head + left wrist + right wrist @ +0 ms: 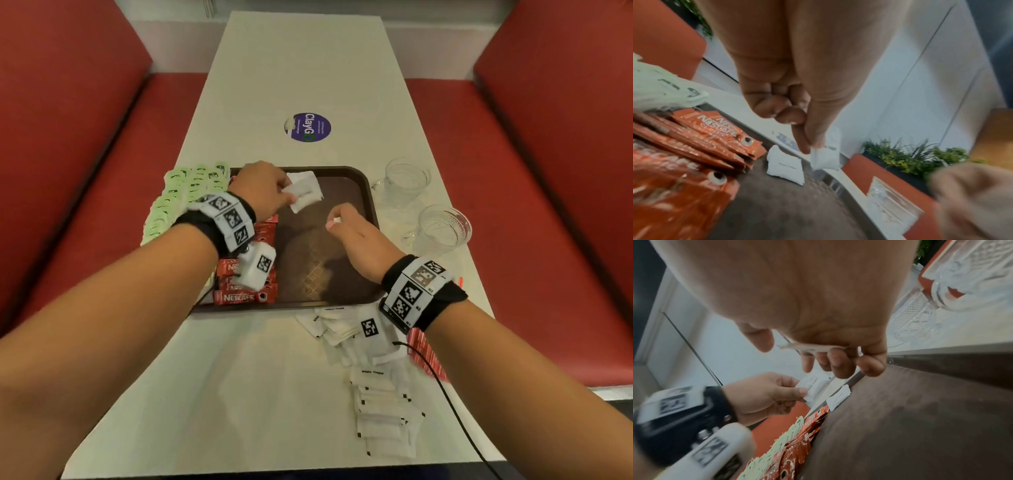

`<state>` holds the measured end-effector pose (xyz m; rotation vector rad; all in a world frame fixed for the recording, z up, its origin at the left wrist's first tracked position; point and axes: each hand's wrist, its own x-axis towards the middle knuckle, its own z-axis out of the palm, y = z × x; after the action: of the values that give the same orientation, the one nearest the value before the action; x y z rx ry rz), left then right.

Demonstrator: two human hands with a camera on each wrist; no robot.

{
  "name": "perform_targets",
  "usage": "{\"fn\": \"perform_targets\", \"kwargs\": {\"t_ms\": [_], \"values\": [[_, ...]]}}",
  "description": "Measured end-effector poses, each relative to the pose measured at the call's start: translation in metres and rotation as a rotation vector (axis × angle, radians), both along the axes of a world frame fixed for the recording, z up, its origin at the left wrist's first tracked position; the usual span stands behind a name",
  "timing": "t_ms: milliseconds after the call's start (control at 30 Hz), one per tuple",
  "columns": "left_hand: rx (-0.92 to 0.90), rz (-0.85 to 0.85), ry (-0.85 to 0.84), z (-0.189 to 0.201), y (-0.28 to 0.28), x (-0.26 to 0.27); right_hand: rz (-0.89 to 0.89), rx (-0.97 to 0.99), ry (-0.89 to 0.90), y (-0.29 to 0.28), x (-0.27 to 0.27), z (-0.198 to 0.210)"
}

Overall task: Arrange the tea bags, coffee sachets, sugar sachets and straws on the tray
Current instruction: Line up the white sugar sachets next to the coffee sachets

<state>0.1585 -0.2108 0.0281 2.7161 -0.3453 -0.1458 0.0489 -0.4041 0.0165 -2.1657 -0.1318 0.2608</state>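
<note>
The brown tray [346,253] lies mid-table. My left hand [287,196] hovers over its far left corner and pinches a white sugar sachet [308,200] between thumb and forefinger; the same sachet [825,158] hangs from my fingertips in the left wrist view. Another sugar sachet [785,165] lies flat on the tray just beyond. My right hand [337,220] is over the tray's middle, its curled fingers gripping a white sugar sachet [812,348] seen edge-on. Red Nescafe coffee sachets [245,296] line the tray's left side. Green tea bags [181,195] lie just left of them.
A heap of loose sugar sachets [383,404] covers the near right of the table. Red straws [426,353] lie partly hidden under my right wrist. Two clear glasses [406,181] [443,228] stand right of the tray. Red benches flank the table.
</note>
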Motion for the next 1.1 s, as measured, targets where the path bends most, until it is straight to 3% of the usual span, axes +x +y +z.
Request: {"fn": "perform_targets", "kwargs": {"t_ms": [67, 233, 433, 633, 733, 867, 1100], "values": [[0.049, 0.052, 0.022, -0.007, -0.006, 0.024, 0.042, 0.005, 0.004, -0.003, 0.002, -0.001], [0.262, -0.018, 0.089, -0.025, -0.026, 0.062, 0.057, -0.078, -0.034, -0.009, 0.008, -0.010], [0.312, 0.025, 0.104, -0.030, -0.029, 0.089, 0.064, -0.096, -0.045, -0.014, 0.011, -0.012], [0.334, 0.029, 0.094, -0.030, -0.027, 0.096, -0.020, -0.115, -0.122, -0.018, 0.021, -0.017], [0.340, -0.045, 0.056, -0.029, -0.031, 0.093, -0.086, -0.078, -0.126, -0.018, 0.024, -0.018], [0.445, -0.151, 0.126, -0.035, -0.040, 0.085, -0.161, -0.040, -0.114, -0.017, 0.028, -0.020], [0.435, -0.175, 0.080, -0.030, -0.037, 0.080, -0.207, -0.058, -0.119, -0.017, 0.034, -0.020]]}}
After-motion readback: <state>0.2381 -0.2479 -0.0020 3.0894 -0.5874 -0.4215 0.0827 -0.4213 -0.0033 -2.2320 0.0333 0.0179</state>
